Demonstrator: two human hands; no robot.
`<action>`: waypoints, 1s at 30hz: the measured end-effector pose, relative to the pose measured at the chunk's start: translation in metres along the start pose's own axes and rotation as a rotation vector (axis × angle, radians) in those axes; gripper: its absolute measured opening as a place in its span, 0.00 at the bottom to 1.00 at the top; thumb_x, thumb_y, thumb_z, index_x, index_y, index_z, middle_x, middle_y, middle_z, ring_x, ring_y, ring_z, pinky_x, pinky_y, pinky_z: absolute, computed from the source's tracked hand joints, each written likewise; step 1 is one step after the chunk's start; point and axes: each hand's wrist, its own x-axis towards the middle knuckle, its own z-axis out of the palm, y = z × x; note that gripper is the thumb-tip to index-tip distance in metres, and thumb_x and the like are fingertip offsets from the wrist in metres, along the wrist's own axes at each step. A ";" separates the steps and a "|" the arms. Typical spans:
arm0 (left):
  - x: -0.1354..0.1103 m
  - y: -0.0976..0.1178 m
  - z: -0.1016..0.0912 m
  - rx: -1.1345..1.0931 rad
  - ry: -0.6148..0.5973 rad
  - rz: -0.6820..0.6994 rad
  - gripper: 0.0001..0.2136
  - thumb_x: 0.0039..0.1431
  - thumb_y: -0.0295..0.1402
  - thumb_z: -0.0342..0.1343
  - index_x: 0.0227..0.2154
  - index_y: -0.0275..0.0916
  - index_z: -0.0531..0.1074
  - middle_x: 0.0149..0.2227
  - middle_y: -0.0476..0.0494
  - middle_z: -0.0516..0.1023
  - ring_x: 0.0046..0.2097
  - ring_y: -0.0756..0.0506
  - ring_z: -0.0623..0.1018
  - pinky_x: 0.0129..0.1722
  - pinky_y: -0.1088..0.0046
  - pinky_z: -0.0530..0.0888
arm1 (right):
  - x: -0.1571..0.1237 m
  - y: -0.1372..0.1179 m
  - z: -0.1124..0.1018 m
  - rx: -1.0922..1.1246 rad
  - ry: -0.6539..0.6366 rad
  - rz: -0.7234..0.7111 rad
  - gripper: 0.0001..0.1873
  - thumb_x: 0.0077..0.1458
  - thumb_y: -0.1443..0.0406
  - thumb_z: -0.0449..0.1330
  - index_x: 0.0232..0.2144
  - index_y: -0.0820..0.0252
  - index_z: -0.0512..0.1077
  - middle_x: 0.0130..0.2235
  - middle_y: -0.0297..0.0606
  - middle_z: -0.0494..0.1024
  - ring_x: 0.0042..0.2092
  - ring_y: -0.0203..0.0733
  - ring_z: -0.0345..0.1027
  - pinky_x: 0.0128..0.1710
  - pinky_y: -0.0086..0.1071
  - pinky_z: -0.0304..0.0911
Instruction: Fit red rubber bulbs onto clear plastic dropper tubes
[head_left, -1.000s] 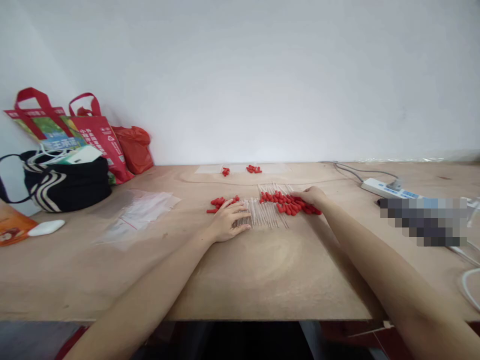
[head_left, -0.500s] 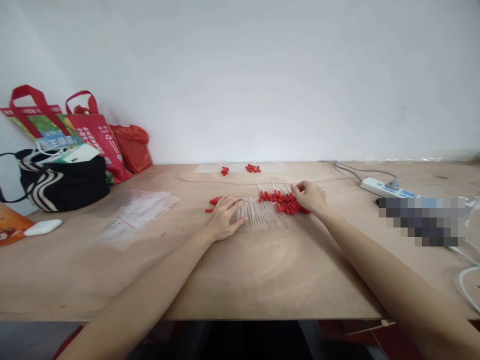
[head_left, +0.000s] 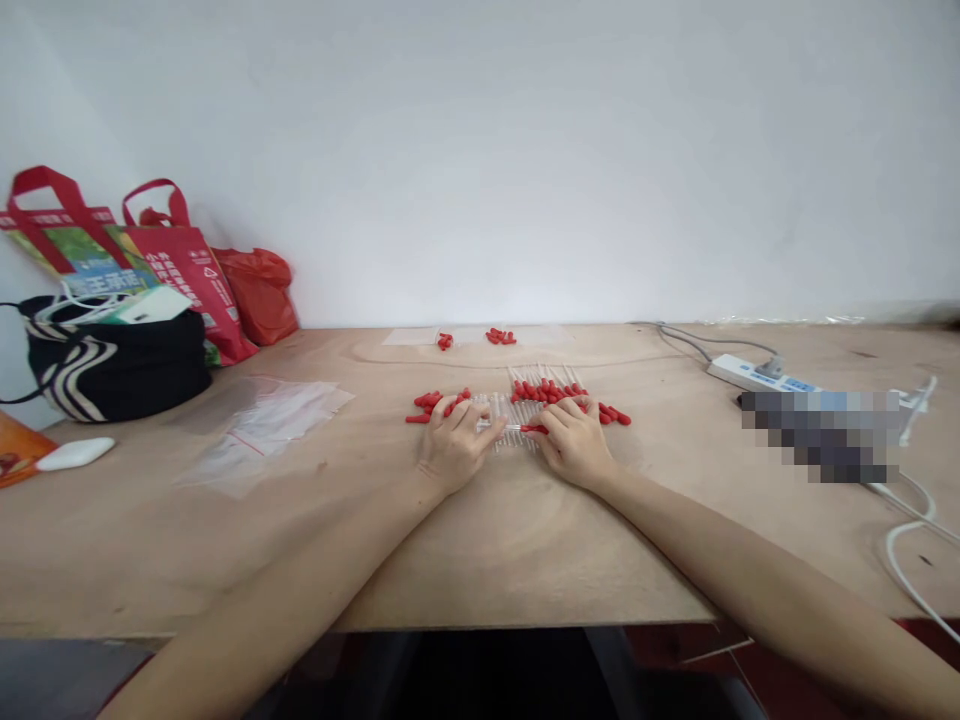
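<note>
My left hand [head_left: 456,445] pinches one end of a thin clear tube [head_left: 513,428] between thumb and fingers. Opposite it, my right hand [head_left: 577,442] is closed on a red rubber bulb [head_left: 534,429] that meets the tube's right end; how far the tube goes in is hidden. Behind the hands lies a row of loose clear tubes [head_left: 491,408]. Beyond those, tubes [head_left: 553,373] lie side by side with red bulbs on their near ends. More red bulbs [head_left: 427,402] lie beside my left fingers, and several [head_left: 619,416] lie right of my right hand.
Two small groups of red bulbs [head_left: 501,337] lie on flat clear bags near the wall. Plastic zip bags [head_left: 274,425] are spread at left, by a black bag [head_left: 120,360] and red bags [head_left: 259,295]. A power strip [head_left: 750,372] with cables sits at right.
My right hand has come left and nearer from the pile, now with a red bulb. My left hand has lifted from lying flat over the tubes and now pinches one. The view has shifted slightly.
</note>
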 end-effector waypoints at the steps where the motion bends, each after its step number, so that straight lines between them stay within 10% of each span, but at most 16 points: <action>1: 0.000 0.001 0.000 -0.012 -0.016 0.017 0.09 0.54 0.29 0.51 0.37 0.45 0.72 0.33 0.46 0.74 0.38 0.47 0.71 0.49 0.61 0.59 | 0.000 0.000 0.001 0.008 0.009 -0.021 0.10 0.55 0.62 0.50 0.27 0.60 0.67 0.27 0.34 0.73 0.35 0.37 0.60 0.42 0.37 0.43; 30: 0.000 0.000 -0.003 -0.198 -0.043 0.111 0.08 0.55 0.25 0.47 0.27 0.40 0.70 0.22 0.54 0.74 0.29 0.51 0.72 0.46 0.59 0.57 | -0.007 -0.003 -0.006 0.090 -0.030 -0.153 0.10 0.52 0.67 0.50 0.26 0.57 0.71 0.24 0.32 0.68 0.32 0.35 0.55 0.46 0.40 0.41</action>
